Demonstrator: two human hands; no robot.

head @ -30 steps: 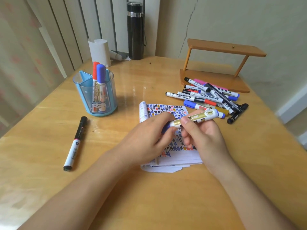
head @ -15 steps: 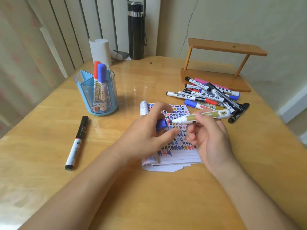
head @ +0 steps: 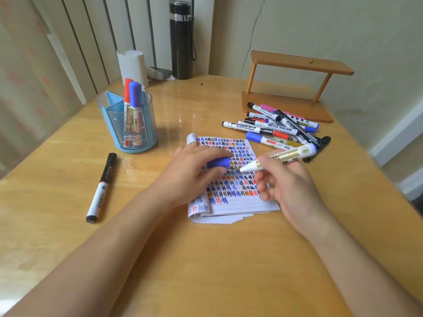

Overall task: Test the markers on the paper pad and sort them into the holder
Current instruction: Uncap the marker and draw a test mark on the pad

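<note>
Yr forearms come in over the near table (head: 206, 271) & meet at the paper pad (head: 240, 203), which lies flat mid-table, top sheet mostly covered w/ blue, red, black & gold test marks. Yr left hand (head: 190, 175) rests on the pad's left side, fingers curled round a blue cap (head: 218, 162). Yr right hand (head: 293, 188) pinches the uncapped gold-label marker (head: 286, 155), tilted, white tip pointing left over the marks; can't tell if the tip touches paper. Left of the pad, well apart, a black marker (head: 101, 187) lies on the table. Further back-left, the blue holder (head: 107, 124) has a red marker (head: 127, 88) & a blue marker (head: 135, 94) upright inside, caps up. Back-right: pile of markers (head: 263, 129) against the base of a wooden shelf (head: 297, 67). Farthest, a black flask (head: 182, 40) by the wall.
</note>
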